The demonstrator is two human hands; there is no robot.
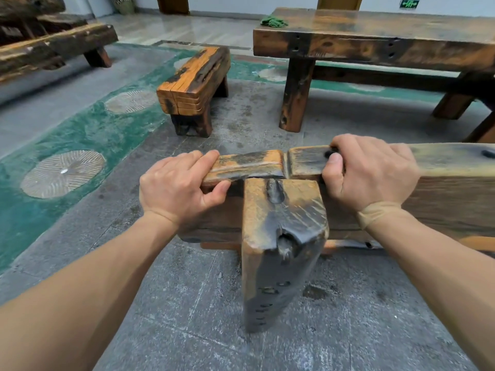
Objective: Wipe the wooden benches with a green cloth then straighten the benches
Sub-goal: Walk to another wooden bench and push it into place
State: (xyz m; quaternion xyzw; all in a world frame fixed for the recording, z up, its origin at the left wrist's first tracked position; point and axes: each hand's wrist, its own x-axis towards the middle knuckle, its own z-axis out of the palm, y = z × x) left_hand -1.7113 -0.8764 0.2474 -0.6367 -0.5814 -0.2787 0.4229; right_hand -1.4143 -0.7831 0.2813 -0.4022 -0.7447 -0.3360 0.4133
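Near bench (281,210), centre of frame: solid wood, weathered, orange-brown with blackened patches; grain ridged and rough on the leg, top edge worn smooth with a dull sheen. Knot holes and cracks show.

Small bench (192,76), upper centre: wood, orange varnish, charred-looking dark streaks, split end grain.

Large table (375,36), upper right: thick wood, glossy, reflective top.

Green cloth (273,21), on the table's left corner: crumpled, matt fabric.

Benches (53,41), upper left: dark, rough timber.

Floor (187,303): grey stone slabs, matt, speckled; green textured band at left with pale ribbed round inlays; polished glossy tiles at the far top.
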